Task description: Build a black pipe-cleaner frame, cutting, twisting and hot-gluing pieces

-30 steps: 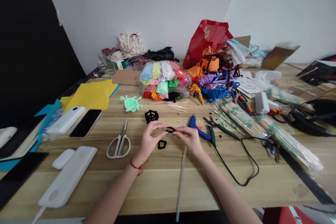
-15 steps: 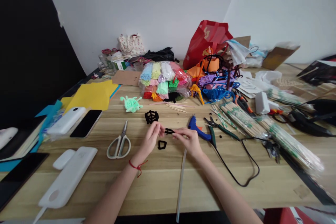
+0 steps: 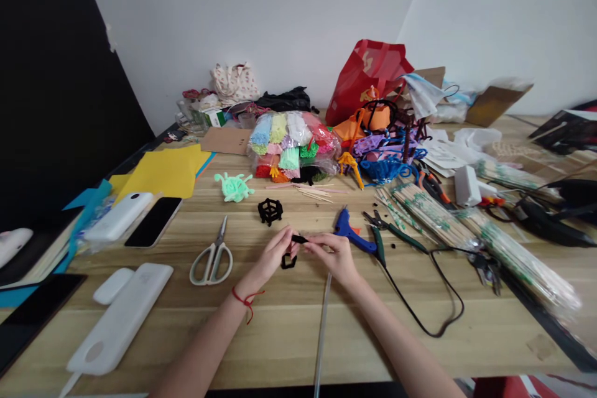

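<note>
Between my two hands is a short black pipe cleaner piece (image 3: 299, 239). My left hand (image 3: 274, 256) pinches its left end, and my right hand (image 3: 332, 252) pinches the right end. Partly covered by the left fingers, a small black bent loop (image 3: 288, 262) lies on the table just below. Beyond the hands sits a black openwork pipe cleaner frame (image 3: 270, 211). A blue glue gun (image 3: 351, 231) rests right of my right hand, and white-handled scissors (image 3: 212, 259) lie to the left of my left hand.
A clear glue stick (image 3: 323, 336) lies in front. Green-handled pliers (image 3: 396, 230) and a black cable (image 3: 438, 331) are at right, near bundled sticks (image 3: 431, 214). Bagged pipe cleaners (image 3: 293, 144) stand at the back. A mint fuzzy piece (image 3: 234, 187), phone (image 3: 153, 222) and white power strip (image 3: 122, 317) are left.
Both hands have come down slightly and closer together. The black piece, earlier seen as two thin strips with a gap, now looks like one thicker strip. The left fingers now overlap the loop.
</note>
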`<state>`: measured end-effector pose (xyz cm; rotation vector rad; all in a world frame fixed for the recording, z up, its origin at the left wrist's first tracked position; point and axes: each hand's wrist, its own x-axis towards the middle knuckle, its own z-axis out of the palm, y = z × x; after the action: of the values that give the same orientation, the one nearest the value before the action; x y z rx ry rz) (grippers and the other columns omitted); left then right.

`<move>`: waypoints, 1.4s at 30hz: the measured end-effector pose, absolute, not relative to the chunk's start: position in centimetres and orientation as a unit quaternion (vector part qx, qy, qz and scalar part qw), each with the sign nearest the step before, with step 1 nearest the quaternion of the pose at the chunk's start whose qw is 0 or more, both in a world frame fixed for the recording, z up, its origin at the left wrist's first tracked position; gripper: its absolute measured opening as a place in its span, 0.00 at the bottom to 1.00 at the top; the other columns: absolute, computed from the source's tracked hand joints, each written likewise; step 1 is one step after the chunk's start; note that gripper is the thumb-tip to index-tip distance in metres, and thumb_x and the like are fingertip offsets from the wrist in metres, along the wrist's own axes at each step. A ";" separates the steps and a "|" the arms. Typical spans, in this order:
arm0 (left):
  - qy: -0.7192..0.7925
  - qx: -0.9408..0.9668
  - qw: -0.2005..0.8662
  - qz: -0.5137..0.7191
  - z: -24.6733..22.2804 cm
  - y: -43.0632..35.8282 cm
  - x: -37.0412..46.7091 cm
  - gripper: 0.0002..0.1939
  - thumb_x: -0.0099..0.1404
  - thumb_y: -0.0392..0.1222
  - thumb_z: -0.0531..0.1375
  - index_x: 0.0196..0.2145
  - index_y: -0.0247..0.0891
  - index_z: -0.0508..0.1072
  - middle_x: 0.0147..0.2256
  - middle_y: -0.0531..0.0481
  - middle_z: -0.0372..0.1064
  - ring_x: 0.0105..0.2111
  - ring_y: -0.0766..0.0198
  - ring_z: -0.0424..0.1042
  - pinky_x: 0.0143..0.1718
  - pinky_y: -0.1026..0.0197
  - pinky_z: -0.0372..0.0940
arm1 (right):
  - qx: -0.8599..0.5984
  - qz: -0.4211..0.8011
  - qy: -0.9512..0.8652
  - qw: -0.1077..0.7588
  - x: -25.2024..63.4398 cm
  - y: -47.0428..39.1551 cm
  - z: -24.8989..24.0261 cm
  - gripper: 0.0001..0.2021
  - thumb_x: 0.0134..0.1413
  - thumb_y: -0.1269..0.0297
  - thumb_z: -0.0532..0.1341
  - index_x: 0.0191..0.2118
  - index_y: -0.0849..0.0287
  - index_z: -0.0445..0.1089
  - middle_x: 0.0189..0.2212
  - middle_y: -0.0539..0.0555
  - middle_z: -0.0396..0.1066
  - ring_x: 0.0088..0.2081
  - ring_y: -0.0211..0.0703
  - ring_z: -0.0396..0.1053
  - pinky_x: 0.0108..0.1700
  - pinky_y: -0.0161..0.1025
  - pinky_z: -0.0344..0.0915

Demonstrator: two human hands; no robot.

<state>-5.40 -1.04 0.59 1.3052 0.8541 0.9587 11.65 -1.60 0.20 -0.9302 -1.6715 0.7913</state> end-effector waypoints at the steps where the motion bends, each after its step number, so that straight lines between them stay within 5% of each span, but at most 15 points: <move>1: 0.373 0.571 0.600 0.419 0.7 -1.1 -5.4 0.23 0.64 0.61 0.46 0.26 0.38 0.60 0.22 0.54 0.55 0.23 0.68 0.56 0.28 0.63 0.57 | -0.387 0.330 -0.694 0.510 11.6 -1.6 0.2 0.07 0.52 0.60 0.63 0.33 0.57 0.77 0.29 0.56 0.77 0.32 0.46 0.75 0.35 0.39 0.71; 18: 0.471 0.651 0.428 0.414 0.4 -1.0 -5.8 0.17 0.65 0.52 0.49 0.24 0.39 0.56 0.21 0.57 0.48 0.22 0.69 0.51 0.24 0.65 0.52 | -0.381 0.300 -0.714 0.505 11.7 -1.4 -0.1 0.07 0.52 0.62 0.63 0.34 0.56 0.76 0.33 0.57 0.77 0.35 0.47 0.75 0.39 0.41 0.71; 42: 0.487 0.702 0.332 0.400 0.0 -1.0 -5.7 0.13 0.66 0.45 0.49 0.26 0.38 0.60 0.22 0.56 0.54 0.23 0.69 0.55 0.25 0.66 0.52 | -0.386 0.284 -0.730 0.488 11.5 -1.4 -0.6 0.08 0.53 0.62 0.61 0.37 0.58 0.73 0.31 0.56 0.75 0.30 0.41 0.72 0.34 0.38 0.70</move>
<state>-5.72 -0.97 0.04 1.8332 1.2724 1.0455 11.53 -1.35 -0.58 -0.9380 -1.7736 0.6900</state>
